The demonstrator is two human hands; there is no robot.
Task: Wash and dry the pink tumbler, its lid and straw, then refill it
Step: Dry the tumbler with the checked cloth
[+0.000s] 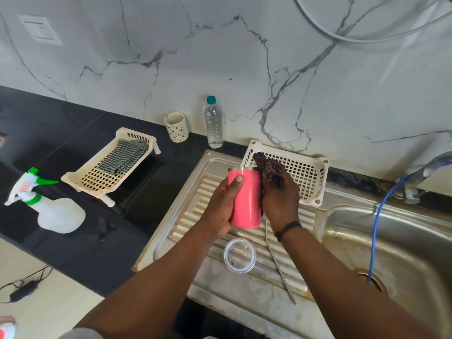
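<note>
Pink tumbler [244, 199] upright over drainboard [195, 211], left-hand fingers [238, 179] curled round; right-hand fingers [274, 192] clutch scrubber [270, 171] at rim.

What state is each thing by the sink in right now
pink tumbler: upright, lid off, gripped by left hand
right hand: pressing dark scrubber to tumbler's side
lid: flat on drainboard
straw: lying on drainboard
water bottle: capped, upright
checked cloth: folded in basket

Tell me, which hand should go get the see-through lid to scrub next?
Probably the left. The right hand grips the purple scrubber, so it should keep scrubbing. The left hand only holds the pink tumbler; once that's set down, the lid lies just below it.
</note>
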